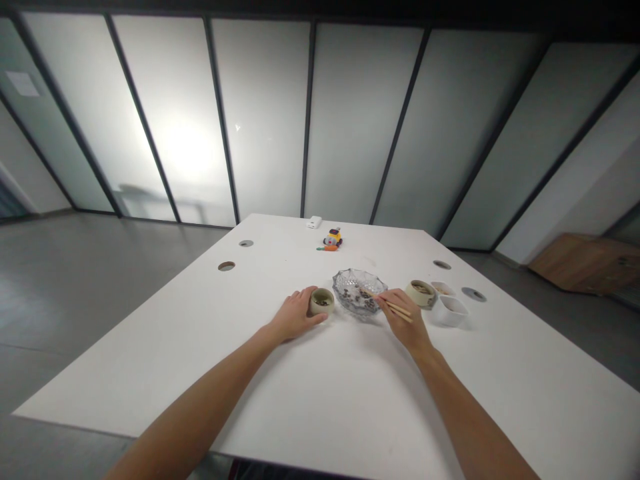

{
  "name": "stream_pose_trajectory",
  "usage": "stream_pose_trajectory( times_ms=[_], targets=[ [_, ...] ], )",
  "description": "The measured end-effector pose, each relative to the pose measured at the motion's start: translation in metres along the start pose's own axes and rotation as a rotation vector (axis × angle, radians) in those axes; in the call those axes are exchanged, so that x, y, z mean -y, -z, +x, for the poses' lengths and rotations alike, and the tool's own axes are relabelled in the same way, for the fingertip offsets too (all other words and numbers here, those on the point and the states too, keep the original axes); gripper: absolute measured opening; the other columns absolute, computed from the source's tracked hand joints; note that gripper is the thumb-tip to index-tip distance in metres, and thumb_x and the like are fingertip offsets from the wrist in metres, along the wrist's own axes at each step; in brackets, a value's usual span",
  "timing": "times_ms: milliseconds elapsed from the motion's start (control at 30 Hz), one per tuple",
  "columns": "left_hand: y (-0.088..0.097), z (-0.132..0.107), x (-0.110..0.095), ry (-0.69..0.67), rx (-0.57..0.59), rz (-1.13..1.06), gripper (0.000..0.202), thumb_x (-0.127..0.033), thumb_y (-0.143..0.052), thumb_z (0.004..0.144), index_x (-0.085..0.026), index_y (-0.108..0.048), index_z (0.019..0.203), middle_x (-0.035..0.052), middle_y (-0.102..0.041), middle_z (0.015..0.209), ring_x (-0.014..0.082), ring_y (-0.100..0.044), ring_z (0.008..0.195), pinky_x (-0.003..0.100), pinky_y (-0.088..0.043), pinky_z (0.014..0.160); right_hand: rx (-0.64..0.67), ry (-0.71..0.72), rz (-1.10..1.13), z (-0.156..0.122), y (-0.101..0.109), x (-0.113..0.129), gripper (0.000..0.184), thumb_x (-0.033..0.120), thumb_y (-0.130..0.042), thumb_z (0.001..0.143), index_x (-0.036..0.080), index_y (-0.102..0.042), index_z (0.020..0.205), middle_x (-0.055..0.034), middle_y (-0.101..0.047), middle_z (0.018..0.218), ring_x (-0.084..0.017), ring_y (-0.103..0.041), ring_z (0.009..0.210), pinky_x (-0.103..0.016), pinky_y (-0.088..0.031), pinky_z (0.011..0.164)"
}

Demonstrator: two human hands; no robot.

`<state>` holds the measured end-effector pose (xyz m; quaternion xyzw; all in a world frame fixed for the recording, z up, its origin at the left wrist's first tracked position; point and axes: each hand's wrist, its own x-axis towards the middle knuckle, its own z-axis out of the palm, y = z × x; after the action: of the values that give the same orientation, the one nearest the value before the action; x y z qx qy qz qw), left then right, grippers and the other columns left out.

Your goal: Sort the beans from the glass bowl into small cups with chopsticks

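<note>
My left hand [295, 315] is wrapped round the left side of a small pale green cup [322, 308], which stands upright on the table with some dark bits inside. In my right hand [406, 327] is a pair of wooden chopsticks [399, 309], their tips reaching into a clear cut-glass bowl [345, 275]. Several small dark pieces [367, 303] lie in that bowl; whether the chopsticks pinch one is too small to tell. The bowl sits just right of the cup, between my two hands.
Right of the bowl stand a pale round container [414, 295] and a white square dish [450, 317], another small white dish behind it. Farther back lie a toy car [333, 237], an orange carrot-shaped piece [330, 249] and a white box [314, 222]. The white table [175, 353] has round holes near both sides.
</note>
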<state>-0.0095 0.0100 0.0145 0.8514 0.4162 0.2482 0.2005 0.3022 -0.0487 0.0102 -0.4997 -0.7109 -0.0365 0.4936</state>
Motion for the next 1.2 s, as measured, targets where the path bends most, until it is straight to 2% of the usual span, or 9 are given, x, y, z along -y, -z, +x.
stream_pose_trajectory(
  times_ms=[300, 467, 567, 667, 767, 900, 1033, 1200],
  targets=[
    [0.001, 0.0, -0.002, 0.025, 0.021, 0.012, 0.063, -0.046, -0.076, 0.093, -0.025, -0.055, 0.149, 0.0143, -0.07, 0.142, 0.0389, -0.067, 0.127, 0.054, -0.053, 0.108, -0.045, 0.009, -0.009, 0.0, 0.0, -0.001, 0.043, 0.057, -0.059, 0.108, 0.024, -0.076, 0.088, -0.0072, -0.074, 0.086, -0.024, -0.069, 0.08, -0.039, -0.059, 0.075],
    [0.001, 0.0, -0.002, 0.027, 0.015, -0.008, 0.063, -0.048, -0.076, 0.093, -0.027, -0.055, 0.148, 0.013, -0.071, 0.141, 0.0384, -0.067, 0.128, 0.054, -0.053, 0.109, -0.218, -0.072, -0.004, 0.005, 0.003, 0.006, 0.041, 0.06, -0.062, 0.105, 0.025, -0.075, 0.085, -0.0073, -0.074, 0.084, -0.026, -0.071, 0.08, -0.043, -0.061, 0.076],
    [0.0, 0.001, -0.001, 0.034, 0.016, -0.003, 0.064, -0.049, -0.076, 0.093, -0.026, -0.055, 0.148, 0.0132, -0.071, 0.141, 0.0387, -0.067, 0.127, 0.053, -0.053, 0.109, -0.285, -0.171, 0.173, 0.007, 0.001, 0.016, 0.037, 0.056, -0.063, 0.105, 0.025, -0.073, 0.089, -0.0073, -0.075, 0.084, -0.026, -0.073, 0.074, -0.045, -0.065, 0.071],
    [-0.001, 0.0, 0.0, 0.032, 0.007, 0.005, 0.064, -0.051, -0.076, 0.092, -0.027, -0.055, 0.149, 0.0125, -0.072, 0.139, 0.0382, -0.067, 0.126, 0.053, -0.053, 0.108, -0.239, -0.217, 0.351, 0.006, -0.003, 0.028, 0.034, 0.054, -0.061, 0.106, 0.025, -0.072, 0.091, -0.0075, -0.075, 0.085, -0.025, -0.073, 0.068, -0.045, -0.067, 0.068],
    [-0.002, 0.0, 0.001, 0.032, 0.003, 0.005, 0.065, -0.05, -0.076, 0.092, -0.028, -0.055, 0.149, 0.0122, -0.072, 0.139, 0.0378, -0.067, 0.126, 0.052, -0.053, 0.108, -0.22, -0.179, 0.225, 0.005, -0.003, 0.034, 0.036, 0.056, -0.063, 0.106, 0.025, -0.074, 0.089, -0.0075, -0.076, 0.084, -0.026, -0.074, 0.074, -0.044, -0.065, 0.072],
    [-0.001, 0.0, 0.001, 0.031, 0.009, 0.014, 0.066, -0.048, -0.077, 0.092, -0.026, -0.054, 0.15, 0.0132, -0.07, 0.142, 0.0386, -0.066, 0.127, 0.053, -0.052, 0.108, -0.19, -0.046, 0.01, 0.004, -0.003, 0.027, 0.04, 0.058, -0.061, 0.107, 0.026, -0.076, 0.089, -0.008, -0.076, 0.086, -0.027, -0.072, 0.083, -0.043, -0.062, 0.078],
    [-0.001, 0.001, 0.001, 0.012, 0.005, 0.006, 0.064, -0.047, -0.076, 0.093, -0.027, -0.054, 0.149, 0.0136, -0.07, 0.142, 0.0383, -0.067, 0.127, 0.053, -0.052, 0.108, -0.12, -0.033, 0.03, 0.003, -0.011, 0.014, 0.04, 0.058, -0.061, 0.107, 0.024, -0.078, 0.092, -0.0091, -0.076, 0.091, -0.026, -0.072, 0.085, -0.042, -0.061, 0.078],
    [-0.002, 0.001, 0.002, 0.019, 0.003, -0.004, 0.065, -0.049, -0.077, 0.093, -0.028, -0.054, 0.15, 0.0129, -0.07, 0.143, 0.038, -0.066, 0.128, 0.054, -0.052, 0.109, -0.096, -0.042, 0.055, 0.002, -0.019, 0.006, 0.043, 0.06, -0.062, 0.105, 0.024, -0.079, 0.091, -0.0085, -0.074, 0.09, -0.025, -0.07, 0.082, -0.04, -0.061, 0.075]
  ],
)
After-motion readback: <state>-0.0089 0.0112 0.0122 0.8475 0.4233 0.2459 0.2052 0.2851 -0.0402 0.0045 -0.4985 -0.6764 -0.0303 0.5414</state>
